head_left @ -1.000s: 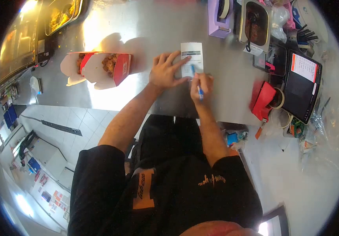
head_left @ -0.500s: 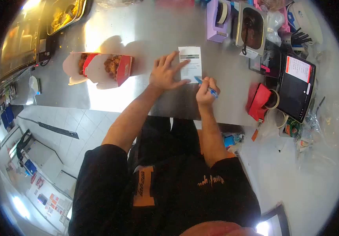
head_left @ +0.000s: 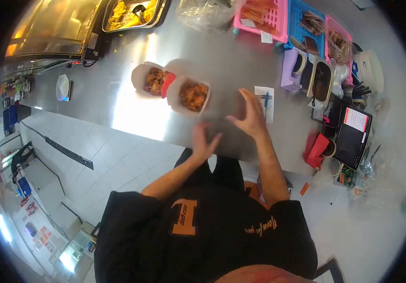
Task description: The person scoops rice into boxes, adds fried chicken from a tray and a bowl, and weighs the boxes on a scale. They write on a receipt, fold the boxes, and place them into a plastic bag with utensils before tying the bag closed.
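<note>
My left hand (head_left: 204,144) is at the counter's front edge, just below the nearer takeaway box (head_left: 177,100); its fingers are apart, partly blurred, and hold nothing. To the right of that box, my right hand (head_left: 250,117) is also open, thumb and fingers spread towards the box without touching it. Browned, saucy food pieces (head_left: 194,96) fill this open carton. A second takeaway box (head_left: 139,85) with similar food stands against it on the left, a red panel showing between them. Beyond my right fingertips, a blue pen (head_left: 266,100) lies on a printed paper slip (head_left: 270,113).
A metal tray of yellow food (head_left: 118,29) stands at the back left of the steel counter (head_left: 231,56). Pink (head_left: 278,21) and blue baskets, a purple tape dispenser (head_left: 289,70) and a tablet (head_left: 349,146) line the right. A red tape gun (head_left: 317,150) lies near the front edge.
My right hand has let go of the pen, now lying on the slip. Both hands have moved off the slip towards the boxes. The view has shifted, showing more baskets at the back.
</note>
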`<act>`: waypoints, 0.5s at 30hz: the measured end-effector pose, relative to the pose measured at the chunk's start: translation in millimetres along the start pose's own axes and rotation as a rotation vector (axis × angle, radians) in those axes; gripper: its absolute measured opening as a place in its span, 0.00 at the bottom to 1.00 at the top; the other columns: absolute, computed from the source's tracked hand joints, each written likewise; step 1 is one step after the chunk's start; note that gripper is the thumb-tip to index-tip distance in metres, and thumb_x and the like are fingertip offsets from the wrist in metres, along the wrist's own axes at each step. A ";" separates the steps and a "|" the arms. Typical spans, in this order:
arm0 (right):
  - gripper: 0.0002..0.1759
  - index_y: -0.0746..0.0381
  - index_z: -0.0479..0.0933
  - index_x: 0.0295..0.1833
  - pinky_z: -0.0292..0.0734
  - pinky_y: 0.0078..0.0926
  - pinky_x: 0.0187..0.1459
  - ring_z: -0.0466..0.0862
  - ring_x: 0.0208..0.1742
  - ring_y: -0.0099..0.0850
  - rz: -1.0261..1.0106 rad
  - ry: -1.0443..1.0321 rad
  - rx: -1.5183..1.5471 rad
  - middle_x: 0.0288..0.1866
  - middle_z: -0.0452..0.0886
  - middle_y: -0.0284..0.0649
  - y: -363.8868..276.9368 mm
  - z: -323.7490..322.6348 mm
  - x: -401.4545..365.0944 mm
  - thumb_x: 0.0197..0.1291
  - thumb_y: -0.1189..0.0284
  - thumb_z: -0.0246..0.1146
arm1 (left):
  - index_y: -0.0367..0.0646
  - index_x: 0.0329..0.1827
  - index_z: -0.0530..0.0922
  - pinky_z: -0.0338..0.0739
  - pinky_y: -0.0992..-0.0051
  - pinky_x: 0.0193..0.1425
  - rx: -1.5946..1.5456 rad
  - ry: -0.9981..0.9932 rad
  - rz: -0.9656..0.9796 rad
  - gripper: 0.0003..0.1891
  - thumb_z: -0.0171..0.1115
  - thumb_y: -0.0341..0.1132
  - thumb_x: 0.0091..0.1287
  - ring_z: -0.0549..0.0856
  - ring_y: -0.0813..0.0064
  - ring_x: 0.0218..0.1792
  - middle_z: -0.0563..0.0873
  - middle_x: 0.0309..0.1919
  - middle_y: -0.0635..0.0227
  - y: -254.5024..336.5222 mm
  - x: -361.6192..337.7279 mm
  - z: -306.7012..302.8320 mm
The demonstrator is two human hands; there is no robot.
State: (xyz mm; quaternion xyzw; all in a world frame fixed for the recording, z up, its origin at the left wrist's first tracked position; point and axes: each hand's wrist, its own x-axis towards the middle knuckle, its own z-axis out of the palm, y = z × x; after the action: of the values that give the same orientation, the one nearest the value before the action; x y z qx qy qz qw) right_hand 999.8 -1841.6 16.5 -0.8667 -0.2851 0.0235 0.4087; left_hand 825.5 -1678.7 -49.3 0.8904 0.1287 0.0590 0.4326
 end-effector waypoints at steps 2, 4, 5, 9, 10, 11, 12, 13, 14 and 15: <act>0.58 0.60 0.60 0.73 0.59 0.47 0.73 0.66 0.74 0.47 -0.008 -0.080 0.189 0.70 0.70 0.47 -30.6 30.2 26.8 0.35 0.60 0.82 | 0.33 0.67 0.64 0.66 0.61 0.66 -0.005 0.329 -0.074 0.37 0.73 0.36 0.58 0.72 0.54 0.64 0.74 0.59 0.48 -18.6 -0.6 -41.6; 0.63 0.61 0.58 0.74 0.59 0.47 0.73 0.65 0.74 0.48 0.015 -0.083 0.288 0.72 0.67 0.48 -39.3 63.4 31.3 0.31 0.59 0.84 | 0.32 0.71 0.60 0.63 0.58 0.72 -0.143 0.174 -0.115 0.41 0.73 0.33 0.58 0.72 0.51 0.65 0.72 0.62 0.47 -16.4 29.0 -85.8; 0.63 0.61 0.58 0.74 0.59 0.48 0.73 0.66 0.73 0.49 0.045 -0.062 0.354 0.72 0.67 0.49 -35.2 84.6 24.1 0.30 0.59 0.84 | 0.32 0.73 0.57 0.63 0.61 0.73 -0.046 0.058 -0.112 0.38 0.67 0.30 0.62 0.70 0.53 0.68 0.70 0.65 0.46 -36.6 32.3 -92.2; 0.59 0.61 0.59 0.72 0.62 0.52 0.70 0.69 0.69 0.52 0.040 0.208 0.190 0.69 0.68 0.50 -66.9 101.3 -13.0 0.33 0.63 0.83 | 0.32 0.77 0.52 0.62 0.61 0.74 -0.687 -0.152 -0.126 0.32 0.51 0.29 0.72 0.66 0.55 0.72 0.63 0.73 0.46 -19.7 52.8 -98.6; 0.58 0.61 0.59 0.72 0.63 0.52 0.68 0.69 0.67 0.52 0.041 0.198 0.128 0.67 0.68 0.50 -65.7 103.9 -31.1 0.34 0.63 0.83 | 0.33 0.78 0.52 0.62 0.60 0.74 -0.664 -0.147 -0.080 0.32 0.49 0.33 0.74 0.67 0.55 0.72 0.63 0.73 0.46 -16.8 52.7 -99.2; 0.57 0.60 0.59 0.72 0.64 0.52 0.67 0.70 0.66 0.53 0.054 0.190 0.060 0.66 0.69 0.50 -59.9 107.7 -54.5 0.35 0.64 0.82 | 0.35 0.78 0.51 0.62 0.59 0.74 -0.648 -0.153 -0.034 0.32 0.47 0.38 0.75 0.67 0.55 0.72 0.64 0.73 0.47 -12.8 50.2 -97.7; 0.56 0.60 0.59 0.72 0.65 0.53 0.66 0.71 0.65 0.53 0.064 0.179 -0.010 0.65 0.69 0.50 -55.8 106.9 -72.4 0.36 0.65 0.82 | 0.36 0.79 0.51 0.61 0.58 0.74 -0.637 -0.153 0.015 0.32 0.45 0.43 0.77 0.68 0.55 0.71 0.64 0.73 0.47 -10.1 51.3 -94.1; 0.47 0.57 0.66 0.70 0.66 0.51 0.65 0.71 0.65 0.52 0.139 0.195 0.083 0.64 0.70 0.48 -57.7 101.6 -80.7 0.42 0.66 0.79 | 0.39 0.76 0.59 0.60 0.57 0.75 -0.458 -0.165 0.180 0.30 0.46 0.45 0.76 0.67 0.49 0.72 0.63 0.73 0.44 -21.0 54.0 -93.6; 0.44 0.56 0.68 0.68 0.67 0.51 0.64 0.71 0.64 0.51 0.102 0.186 0.026 0.64 0.70 0.48 -53.7 94.7 -85.3 0.42 0.66 0.78 | 0.42 0.74 0.67 0.59 0.56 0.75 -0.287 -0.149 0.345 0.29 0.47 0.48 0.74 0.65 0.44 0.73 0.62 0.74 0.40 -32.5 55.9 -93.0; 0.41 0.55 0.71 0.67 0.68 0.50 0.64 0.72 0.64 0.50 0.060 0.170 -0.024 0.63 0.70 0.47 -53.5 84.8 -83.4 0.43 0.66 0.78 | 0.44 0.72 0.70 0.60 0.55 0.74 -0.182 -0.199 0.420 0.29 0.47 0.50 0.74 0.66 0.42 0.72 0.63 0.73 0.40 -33.1 56.9 -95.2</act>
State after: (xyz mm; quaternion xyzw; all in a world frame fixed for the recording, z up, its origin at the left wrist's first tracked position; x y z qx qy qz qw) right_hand 881.5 -1798.6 -17.4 -0.8785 -0.2237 -0.0413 0.4202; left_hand 853.6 -1571.3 -16.8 0.8565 -0.1082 0.0710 0.4997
